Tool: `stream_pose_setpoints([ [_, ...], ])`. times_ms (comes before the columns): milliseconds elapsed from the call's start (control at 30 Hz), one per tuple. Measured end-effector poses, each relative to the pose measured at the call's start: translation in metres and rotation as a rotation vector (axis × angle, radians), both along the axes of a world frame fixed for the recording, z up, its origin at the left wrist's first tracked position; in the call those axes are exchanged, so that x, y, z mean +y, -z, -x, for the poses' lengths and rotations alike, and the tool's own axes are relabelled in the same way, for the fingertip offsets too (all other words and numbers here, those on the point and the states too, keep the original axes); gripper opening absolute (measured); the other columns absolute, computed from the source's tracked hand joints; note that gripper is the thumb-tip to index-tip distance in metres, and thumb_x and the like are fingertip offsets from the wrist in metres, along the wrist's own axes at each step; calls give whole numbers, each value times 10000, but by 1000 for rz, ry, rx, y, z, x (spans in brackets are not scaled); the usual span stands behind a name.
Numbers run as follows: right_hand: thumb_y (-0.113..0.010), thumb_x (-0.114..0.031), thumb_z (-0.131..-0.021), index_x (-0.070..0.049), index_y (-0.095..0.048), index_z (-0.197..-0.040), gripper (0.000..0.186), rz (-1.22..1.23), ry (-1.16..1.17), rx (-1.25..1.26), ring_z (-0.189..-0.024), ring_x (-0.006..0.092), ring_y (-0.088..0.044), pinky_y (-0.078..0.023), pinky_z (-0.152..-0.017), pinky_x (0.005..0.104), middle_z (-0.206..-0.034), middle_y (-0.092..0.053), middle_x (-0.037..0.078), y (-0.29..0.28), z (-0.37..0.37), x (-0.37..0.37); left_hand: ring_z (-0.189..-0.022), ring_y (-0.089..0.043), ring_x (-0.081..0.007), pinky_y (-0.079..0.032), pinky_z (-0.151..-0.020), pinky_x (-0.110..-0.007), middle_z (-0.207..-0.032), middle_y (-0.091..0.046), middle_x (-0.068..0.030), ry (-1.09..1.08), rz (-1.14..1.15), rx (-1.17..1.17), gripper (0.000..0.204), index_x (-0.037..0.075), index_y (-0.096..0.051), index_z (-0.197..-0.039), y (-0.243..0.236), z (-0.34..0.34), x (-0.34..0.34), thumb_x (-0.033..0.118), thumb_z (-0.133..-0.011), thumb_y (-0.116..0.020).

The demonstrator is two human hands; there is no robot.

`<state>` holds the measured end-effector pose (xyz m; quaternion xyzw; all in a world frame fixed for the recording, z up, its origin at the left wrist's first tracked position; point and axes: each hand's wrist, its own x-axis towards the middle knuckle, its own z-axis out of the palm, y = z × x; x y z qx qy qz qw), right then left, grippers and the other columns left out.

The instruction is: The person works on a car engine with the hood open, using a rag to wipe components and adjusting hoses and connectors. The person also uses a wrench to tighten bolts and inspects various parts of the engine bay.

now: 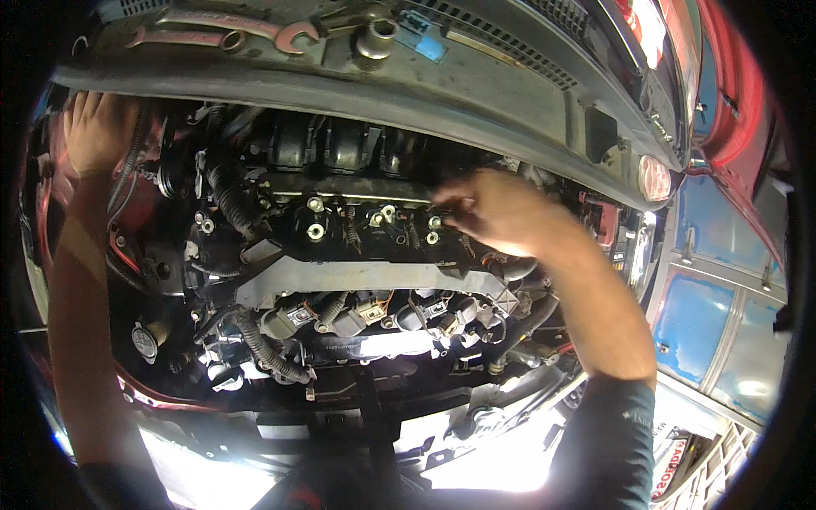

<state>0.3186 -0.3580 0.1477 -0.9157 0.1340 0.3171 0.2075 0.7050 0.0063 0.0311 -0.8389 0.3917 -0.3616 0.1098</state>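
Observation:
An open engine bay lies under my arms. At its far left my left hand (100, 132) rests near the black rubber edge (255, 92), fingers stretched out and holding nothing visible. My right hand (497, 212) reaches in from the right, its fingers curled together at the right end of a metal rail (357, 189). Those fingertips are slightly blurred, and what they pinch, if anything, is hidden. Several pale round fittings (316, 230) sit just below the rail. Nearer to me runs a long grey bar (365, 276), with several plug connectors (371, 313) along its near side.
On the ledge beyond the engine lie an open-end wrench (297, 36), a second wrench (183, 37), a metal socket (376, 40) and a blue piece (425, 47). Ribbed black hoses (225, 195) cross the left side. A round cap (146, 342) stands near left; blue panels (697, 319) are at right.

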Motion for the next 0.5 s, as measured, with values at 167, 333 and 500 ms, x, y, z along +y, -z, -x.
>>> stream_pose_setpoints([
  [167,-729,-147,-882,-116,-769,-1026,153,-56,367,6,-878,192,-723,-571,-782,324,-949,-754,92,-52,67,-46,-1138,-590,-294,-438,-969,-469,-1166,-668,-68,-4,-5,-51,379,134,-676,-1116,8,-12,8,412,-859,-678],
  [333,-725,-93,-880,-99,-718,-1148,268,-17,330,-29,-843,169,-714,-554,-786,305,-909,-748,68,-1,82,-63,-1138,-602,-306,-449,-928,-465,-1172,-677,-92,-128,-89,-9,394,130,-676,-1133,18,-29,18,417,-864,-681],
  [500,-744,-175,-857,-137,-654,-1246,401,-89,43,-147,-936,281,-706,-562,-856,405,-1003,-724,145,46,65,-58,-1135,-605,-308,-446,-931,-461,-1174,-679,-94,-70,-58,-37,407,123,-676,-1136,22,-35,28,418,-856,-688],
])
